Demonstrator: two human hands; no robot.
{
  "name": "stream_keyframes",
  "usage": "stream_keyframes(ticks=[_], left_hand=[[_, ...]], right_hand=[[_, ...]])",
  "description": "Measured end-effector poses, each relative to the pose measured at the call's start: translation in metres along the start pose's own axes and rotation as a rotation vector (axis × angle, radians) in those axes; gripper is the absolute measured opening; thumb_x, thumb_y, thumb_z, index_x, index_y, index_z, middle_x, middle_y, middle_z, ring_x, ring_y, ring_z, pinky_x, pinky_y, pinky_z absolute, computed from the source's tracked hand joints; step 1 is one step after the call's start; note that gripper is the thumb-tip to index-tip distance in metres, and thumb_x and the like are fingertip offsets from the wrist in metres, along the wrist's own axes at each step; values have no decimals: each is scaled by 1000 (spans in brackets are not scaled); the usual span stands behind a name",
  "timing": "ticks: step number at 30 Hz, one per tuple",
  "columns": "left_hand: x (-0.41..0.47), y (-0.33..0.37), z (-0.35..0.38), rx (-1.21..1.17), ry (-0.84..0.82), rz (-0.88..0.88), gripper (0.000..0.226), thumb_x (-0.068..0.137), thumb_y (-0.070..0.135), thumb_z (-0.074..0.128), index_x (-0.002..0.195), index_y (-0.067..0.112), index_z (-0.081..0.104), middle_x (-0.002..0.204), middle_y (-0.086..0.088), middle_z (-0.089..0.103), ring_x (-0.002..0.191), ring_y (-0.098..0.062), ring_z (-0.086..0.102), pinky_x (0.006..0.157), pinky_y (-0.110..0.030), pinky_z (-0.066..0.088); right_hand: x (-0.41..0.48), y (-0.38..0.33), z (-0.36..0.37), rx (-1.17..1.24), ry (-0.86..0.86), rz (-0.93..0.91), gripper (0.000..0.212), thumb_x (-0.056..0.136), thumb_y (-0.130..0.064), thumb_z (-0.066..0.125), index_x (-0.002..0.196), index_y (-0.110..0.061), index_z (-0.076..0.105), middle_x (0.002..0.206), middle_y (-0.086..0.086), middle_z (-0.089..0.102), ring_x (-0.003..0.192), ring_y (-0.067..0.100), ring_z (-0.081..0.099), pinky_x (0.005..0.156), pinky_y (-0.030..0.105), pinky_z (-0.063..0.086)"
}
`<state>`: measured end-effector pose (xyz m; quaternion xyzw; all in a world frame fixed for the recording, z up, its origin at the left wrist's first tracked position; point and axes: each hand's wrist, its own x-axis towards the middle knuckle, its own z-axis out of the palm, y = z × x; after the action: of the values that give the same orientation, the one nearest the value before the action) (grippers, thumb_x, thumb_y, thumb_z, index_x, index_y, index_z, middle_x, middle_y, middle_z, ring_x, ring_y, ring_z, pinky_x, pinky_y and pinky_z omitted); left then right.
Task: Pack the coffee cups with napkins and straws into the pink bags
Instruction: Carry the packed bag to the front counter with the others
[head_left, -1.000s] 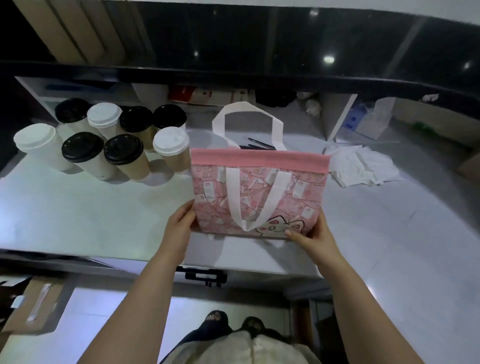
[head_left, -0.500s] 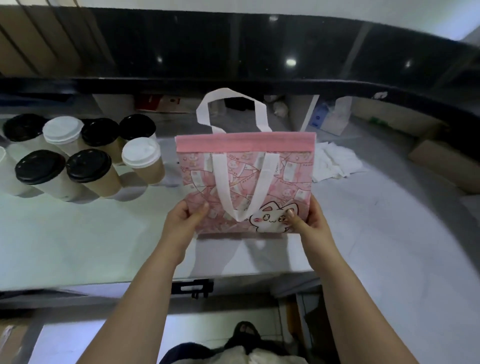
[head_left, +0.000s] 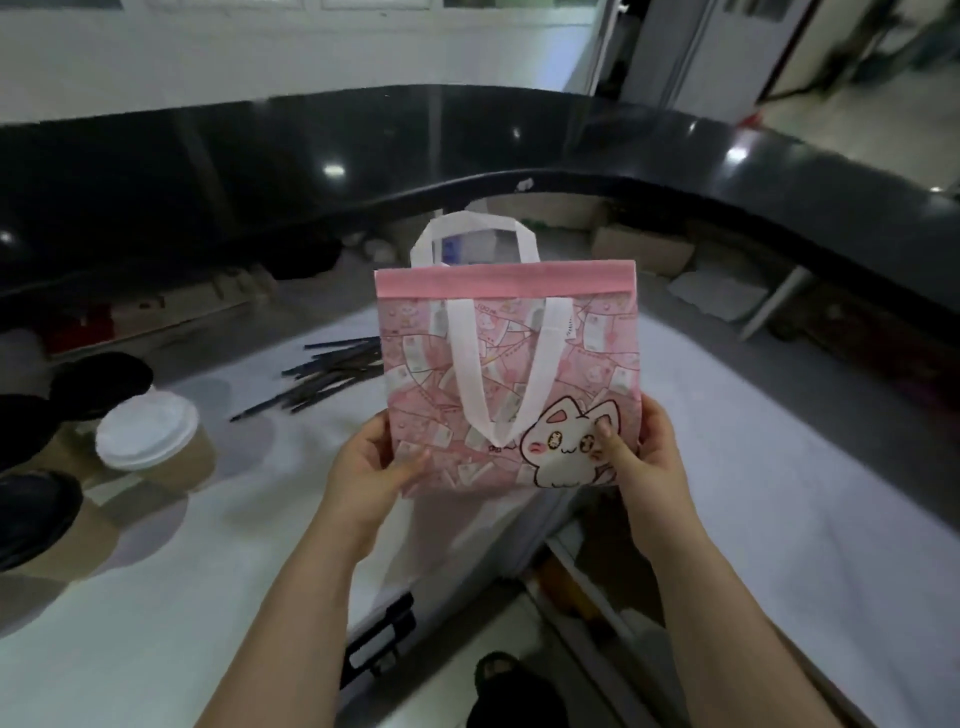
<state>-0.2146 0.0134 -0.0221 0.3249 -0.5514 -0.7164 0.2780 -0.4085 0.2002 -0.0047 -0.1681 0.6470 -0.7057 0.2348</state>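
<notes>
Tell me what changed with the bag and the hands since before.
The left hand shifted its grip on the flat pink cartoon-print fabric bag: its thumb now lies on the front near the lower left corner. The view swung right, so the lidded paper coffee cups sit at the left edge. Unchanged: the right hand pinches the lower right corner; the bag stays upright.

We look over a white worktop (head_left: 779, 493) at a curved, glossy black counter (head_left: 208, 171) reflecting lights, with a white wall (head_left: 260, 52) behind.

Bare forearms (head_left: 291, 597), with one dark shoe (head_left: 511, 691) showing.
</notes>
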Motion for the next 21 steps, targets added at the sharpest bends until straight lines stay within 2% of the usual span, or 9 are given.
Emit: stream_keyframes(ticks=[4, 8, 11, 16, 21], left_hand=[[-5, -7, 37, -25, -177, 8, 43, 83, -7, 67, 112, 26, 62, 104, 1, 74, 97, -18, 70, 75, -31, 58], [-16, -13, 88, -26, -286, 21, 35, 85, 3, 71, 110, 25, 63, 104, 5, 74, 98, -14, 69, 76, -31, 60], [-28, -18, 126, -11, -370, 9, 33, 84, 14, 74, 113, 24, 63, 108, 5, 72, 103, -15, 68, 80, -35, 59], [-57, -26, 190, -106, -450, -37, 26, 87, 11, 70, 105, 29, 65, 102, 10, 74, 97, -11, 70, 71, -25, 58], [-91, -21, 260, -149, -561, -58, 25, 90, 12, 67, 100, 35, 68, 102, 5, 74, 100, -15, 70, 77, -33, 59]], right_hand=[[-49, -9, -46, -5, 185, 15, 45, 87, -16, 67, 125, -33, 52, 114, -7, 69, 102, 16, 68, 74, 35, 59], [-95, -23, -90, -50, 343, -36, 48, 90, -5, 62, 123, -38, 53, 116, -9, 67, 104, 14, 67, 76, 34, 59], [-129, -33, -119, -68, 456, -102, 53, 89, -3, 63, 125, -40, 52, 117, -8, 68, 106, 14, 66, 79, 35, 59], [-185, -45, -156, -66, 671, -241, 54, 83, -7, 69, 120, -44, 55, 119, -8, 68, 109, 14, 65, 75, 28, 57], [-239, -67, -195, -136, 840, -355, 63, 86, 2, 65, 127, -45, 54, 119, -11, 67, 112, 13, 63, 82, 26, 55]])
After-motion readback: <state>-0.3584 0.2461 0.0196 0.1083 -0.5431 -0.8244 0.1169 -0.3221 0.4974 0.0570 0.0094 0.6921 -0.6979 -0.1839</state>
